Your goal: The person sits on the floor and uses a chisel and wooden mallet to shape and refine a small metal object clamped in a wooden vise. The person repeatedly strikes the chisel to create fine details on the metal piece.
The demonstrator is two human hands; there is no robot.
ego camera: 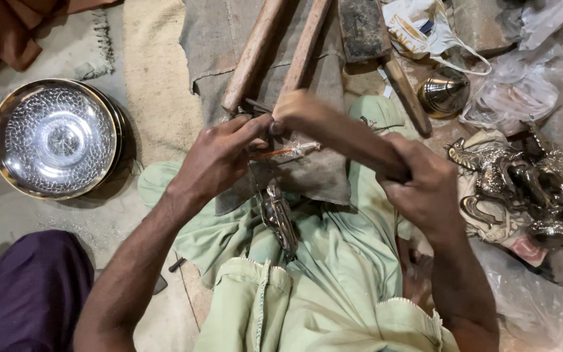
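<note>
Head view. Left hand (219, 160) pinches a small metal tool (255, 107) over the lap; right hand (418, 186) is clenched around a wooden mallet (333, 127). Risk: a glancing blow catching the pinching fingers. Room: hammered bowl (53, 138) left, metal figurines (522, 189) crowding right.

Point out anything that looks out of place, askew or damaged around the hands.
Nothing looks damaged or spilled. The right hand grips a wooden handle, blurred by motion, while the left hand pinches a small tool against it. The metal figurines lie jumbled on plastic, and the embossed bowls sit stacked neatly.
</note>
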